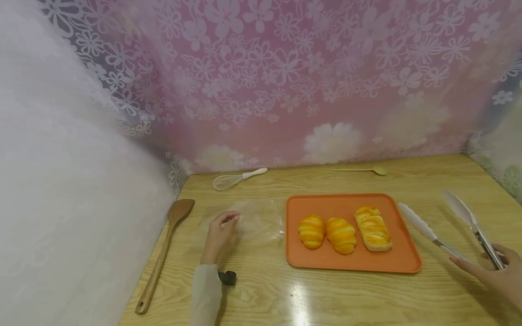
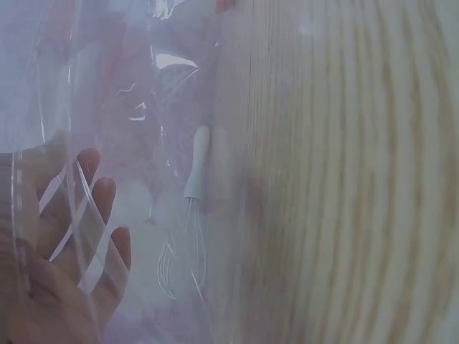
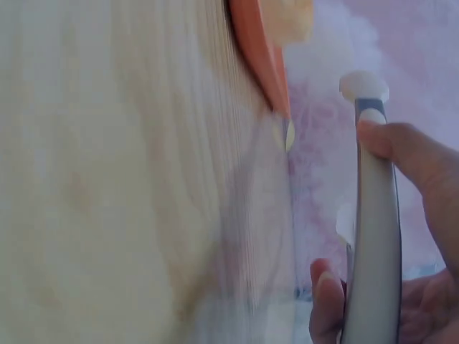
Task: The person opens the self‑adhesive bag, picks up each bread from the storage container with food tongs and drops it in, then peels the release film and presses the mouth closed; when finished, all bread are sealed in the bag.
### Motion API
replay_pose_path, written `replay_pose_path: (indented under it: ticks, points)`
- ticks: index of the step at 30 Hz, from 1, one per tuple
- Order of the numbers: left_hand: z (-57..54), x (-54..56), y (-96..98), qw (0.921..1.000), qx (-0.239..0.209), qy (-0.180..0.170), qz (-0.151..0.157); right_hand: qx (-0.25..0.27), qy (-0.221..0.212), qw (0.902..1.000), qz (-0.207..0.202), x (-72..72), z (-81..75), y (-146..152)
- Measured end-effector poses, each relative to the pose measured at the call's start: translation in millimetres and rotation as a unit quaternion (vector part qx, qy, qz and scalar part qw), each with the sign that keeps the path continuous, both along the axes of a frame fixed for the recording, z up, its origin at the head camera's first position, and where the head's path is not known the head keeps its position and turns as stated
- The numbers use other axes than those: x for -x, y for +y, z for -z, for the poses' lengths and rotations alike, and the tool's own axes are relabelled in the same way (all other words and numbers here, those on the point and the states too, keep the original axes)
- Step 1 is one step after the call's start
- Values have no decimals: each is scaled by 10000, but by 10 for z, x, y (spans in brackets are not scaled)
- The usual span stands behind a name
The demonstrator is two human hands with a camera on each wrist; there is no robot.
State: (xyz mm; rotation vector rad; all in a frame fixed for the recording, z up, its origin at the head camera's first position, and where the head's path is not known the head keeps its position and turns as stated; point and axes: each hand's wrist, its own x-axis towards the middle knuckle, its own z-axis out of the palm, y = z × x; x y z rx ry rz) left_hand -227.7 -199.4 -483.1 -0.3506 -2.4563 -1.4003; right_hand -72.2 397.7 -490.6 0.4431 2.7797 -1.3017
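Observation:
My left hand (image 1: 220,233) pinches the edge of a clear plastic bag (image 1: 261,222) between thumb and fingers, left of the tray. Seen from the left wrist, the transparent film (image 2: 165,86) hangs across the view in front of the fingers. My right hand (image 1: 495,271) grips metal tongs (image 1: 483,240) with pale scalloped tips, their two arms spread wide beside the tray's right edge. In the right wrist view the thumb lies along one tong arm (image 3: 376,236). Nothing is between the tips. On the orange tray (image 1: 326,262) lie two croissant-like rolls (image 1: 311,232) (image 1: 341,235) and a rectangular bread (image 1: 373,230).
A wooden spatula (image 1: 165,249) lies along the table's left side. Near the back wall are a white-handled whisk (image 1: 240,178) and a thin yellowish spoon (image 1: 379,170). Floral fabric (image 1: 285,81) encloses the wooden table (image 1: 253,294) at the back and sides.

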Motion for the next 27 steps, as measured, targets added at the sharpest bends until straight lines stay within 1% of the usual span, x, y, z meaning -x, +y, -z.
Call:
replay_pose_path:
  ticks: [1, 2, 3, 5, 7, 10, 11, 13, 14, 17, 20, 24, 27]
  points:
    - [-1, 4, 2, 10000, -7, 14, 32, -136, 8, 9986, 518, -43, -25, -86]
    - [-3, 9, 5, 10000, 27, 42, 48, -57, -18, 9990, 451, -82, -10, -126]
    - [-4, 11, 7, 10000, 40, 53, 62, -91, -58, 9991, 418, -114, 0, -169]
    - [0, 17, 12, 10000, 34, 23, 59, -188, -234, 9993, 214, -184, -8, -252]
    - [12, 23, 17, 10000, 37, -5, 35, -219, -508, 9984, -78, -234, -9, -304]
    - [34, 28, 25, 10000, 11, 21, 13, -569, -1025, 9925, -353, -278, -16, -385]
    - [-1, 7, 47, 10000, -8, -22, 3, -682, -1171, 9901, -360, -286, -10, -413]
    - [-91, -43, 88, 10000, 33, -51, 15, -908, -1340, 9866, -185, -291, 3, -491]
    - [-98, -41, 93, 9999, 59, -83, 9, -983, -1429, 9848, -45, -293, 7, -539]
    - [-103, -34, 104, 9999, 41, -145, 7, -1070, -1695, 9796, 174, -302, -15, -673]
    - [33, 49, 52, 10000, 84, 18, -8, -1110, -1895, 9754, 181, -312, -50, -789]
    - [54, 58, 38, 9999, 72, 122, 43, -1199, -1908, 9741, 194, -307, -55, -858]
    - [64, 65, 31, 9999, 40, 120, 88, -1283, -1720, 9764, 234, -283, -57, -829]
